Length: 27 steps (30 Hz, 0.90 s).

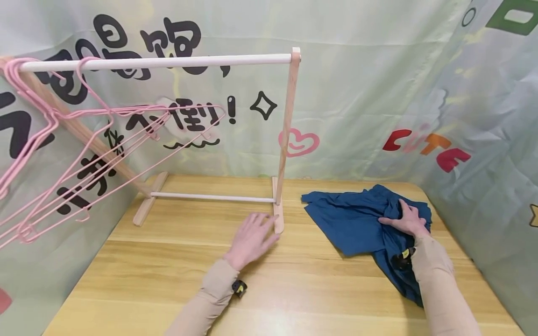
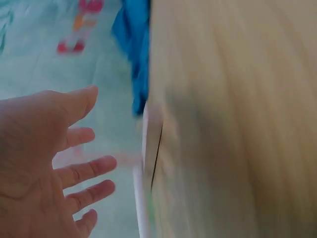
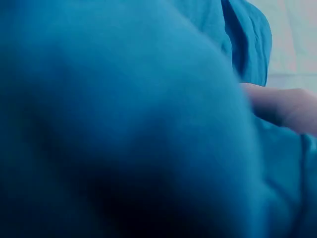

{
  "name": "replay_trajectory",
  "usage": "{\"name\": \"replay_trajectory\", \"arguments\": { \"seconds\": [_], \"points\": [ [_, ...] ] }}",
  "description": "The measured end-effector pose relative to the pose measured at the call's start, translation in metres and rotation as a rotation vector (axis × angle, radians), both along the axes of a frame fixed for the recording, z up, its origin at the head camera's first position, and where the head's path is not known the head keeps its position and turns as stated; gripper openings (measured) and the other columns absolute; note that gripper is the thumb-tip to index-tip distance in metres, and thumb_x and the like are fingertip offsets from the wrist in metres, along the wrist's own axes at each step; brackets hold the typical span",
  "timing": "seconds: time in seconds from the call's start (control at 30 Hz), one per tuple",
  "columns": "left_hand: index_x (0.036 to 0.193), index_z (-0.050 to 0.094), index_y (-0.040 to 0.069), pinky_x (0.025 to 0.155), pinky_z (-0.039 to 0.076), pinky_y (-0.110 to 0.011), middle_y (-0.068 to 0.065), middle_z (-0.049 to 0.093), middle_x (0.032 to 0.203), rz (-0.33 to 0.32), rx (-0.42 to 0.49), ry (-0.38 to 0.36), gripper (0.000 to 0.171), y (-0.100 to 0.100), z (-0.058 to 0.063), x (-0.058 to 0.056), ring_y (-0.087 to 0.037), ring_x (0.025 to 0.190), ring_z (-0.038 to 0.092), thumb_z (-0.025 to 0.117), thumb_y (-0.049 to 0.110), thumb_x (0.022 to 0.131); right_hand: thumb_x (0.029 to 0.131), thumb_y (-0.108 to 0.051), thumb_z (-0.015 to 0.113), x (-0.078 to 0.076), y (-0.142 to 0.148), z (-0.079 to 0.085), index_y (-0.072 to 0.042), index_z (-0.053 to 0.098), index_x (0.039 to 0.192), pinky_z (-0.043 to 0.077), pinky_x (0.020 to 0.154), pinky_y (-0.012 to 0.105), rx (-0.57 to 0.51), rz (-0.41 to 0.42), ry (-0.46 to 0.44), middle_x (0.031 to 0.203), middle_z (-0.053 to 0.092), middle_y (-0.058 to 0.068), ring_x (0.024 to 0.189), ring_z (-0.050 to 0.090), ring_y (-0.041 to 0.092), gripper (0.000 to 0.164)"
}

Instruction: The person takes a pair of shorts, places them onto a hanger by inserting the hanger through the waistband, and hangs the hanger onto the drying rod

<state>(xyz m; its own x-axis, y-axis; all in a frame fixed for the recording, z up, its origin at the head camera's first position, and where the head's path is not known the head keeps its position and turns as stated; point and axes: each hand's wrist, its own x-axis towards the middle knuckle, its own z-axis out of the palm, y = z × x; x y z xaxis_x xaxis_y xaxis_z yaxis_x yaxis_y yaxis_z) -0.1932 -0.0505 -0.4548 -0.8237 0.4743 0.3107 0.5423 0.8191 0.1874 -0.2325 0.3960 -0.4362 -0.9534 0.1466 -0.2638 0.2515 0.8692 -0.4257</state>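
Note:
A crumpled dark blue garment (image 1: 349,224) lies on the right part of the table, one part stretching toward the front. My right hand (image 1: 407,220) rests on its right side, thumb and index finger spread apart. In the right wrist view the blue cloth (image 3: 148,99) bulges close to the camera and covers most of that hand. My left hand (image 1: 251,240) is over the table beside the right foot of a wooden rack, holding nothing. The left wrist view shows the same left hand (image 2: 44,158) with its fingers apart.
The rack's white top rail (image 1: 189,61) carries several pink hangers (image 1: 111,111) at its left end. Its right post (image 1: 287,126) stands between the left hand and the garment. Printed fabric walls (image 1: 357,93) surround the wooden table (image 1: 168,280) at the back and sides.

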Motion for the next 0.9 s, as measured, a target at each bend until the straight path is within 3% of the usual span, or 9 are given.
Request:
{"name": "replay_trajectory", "arguments": {
  "seconds": [0.2,0.3,0.43,0.57,0.7,0.8,0.9],
  "points": [
    [0.134,0.039,0.024,0.106,0.027,-0.04,-0.005,0.045,0.132,-0.179,-0.073,0.001,0.049,0.045,0.001,-0.007,-0.023,0.125,0.038,0.044,0.045,0.09,0.077,-0.047,0.06,0.003,0.007,0.002,0.009,-0.006,0.137,0.019,0.087,0.069,0.022,0.053,-0.01,0.128,0.011,0.045,0.111,0.016,0.066,0.105],
    [0.135,0.036,0.027,0.107,0.026,-0.039,-0.005,0.042,0.135,-0.22,-0.102,-0.037,0.049,0.061,0.004,-0.012,-0.024,0.128,0.034,0.042,0.045,0.09,0.077,-0.046,0.059,0.002,0.006,0.002,0.011,-0.001,0.137,0.023,0.087,0.067,0.043,0.086,-0.027,0.124,0.024,0.042,0.109,0.025,0.06,0.102],
    [0.135,0.036,0.029,0.107,0.025,-0.039,-0.004,0.039,0.137,-0.249,-0.177,-0.067,0.048,0.081,0.006,-0.018,-0.025,0.131,0.031,0.041,0.048,0.09,0.079,-0.05,0.056,0.002,0.005,0.001,0.013,0.006,0.135,0.031,0.087,0.06,-0.01,0.112,-0.073,0.117,0.034,0.04,0.105,0.035,0.05,0.098],
    [0.122,0.047,0.03,0.11,0.021,-0.038,-0.002,0.037,0.139,-0.301,-0.224,-0.108,0.037,0.102,0.007,-0.024,-0.025,0.134,0.026,0.042,0.048,0.09,0.08,-0.048,0.057,0.004,0.005,0.0,0.011,0.011,0.134,0.034,0.088,0.055,-0.099,0.097,-0.089,0.118,0.034,0.039,0.105,0.039,0.046,0.092],
    [0.103,0.05,0.028,0.112,0.015,-0.038,0.002,0.034,0.141,-0.356,-0.254,-0.178,0.026,0.123,0.006,-0.031,-0.023,0.137,0.019,0.041,0.049,0.09,0.079,-0.049,0.058,0.004,0.004,0.001,0.008,0.018,0.13,0.032,0.091,0.055,-0.108,0.089,-0.094,0.122,0.028,0.038,0.107,0.036,0.046,0.087],
    [0.095,0.045,0.029,0.112,0.014,-0.036,0.008,0.039,0.135,-0.342,-0.294,-0.225,0.024,0.136,0.005,-0.034,-0.019,0.137,0.02,0.042,0.052,0.088,0.078,-0.054,0.056,0.004,0.002,0.001,0.006,0.025,0.124,0.031,0.092,0.056,-0.08,0.091,-0.097,0.126,0.024,0.037,0.109,0.033,0.045,0.081],
    [0.097,0.043,0.03,0.111,0.019,-0.033,0.012,0.045,0.12,-0.291,-0.324,-0.229,0.025,0.144,0.001,-0.037,-0.013,0.129,0.033,0.044,0.053,0.086,0.078,-0.059,0.053,0.005,-0.001,0.002,0.003,0.03,0.118,0.033,0.09,0.054,-0.042,0.093,-0.099,0.128,0.024,0.036,0.107,0.034,0.044,0.077]
  ]
}}
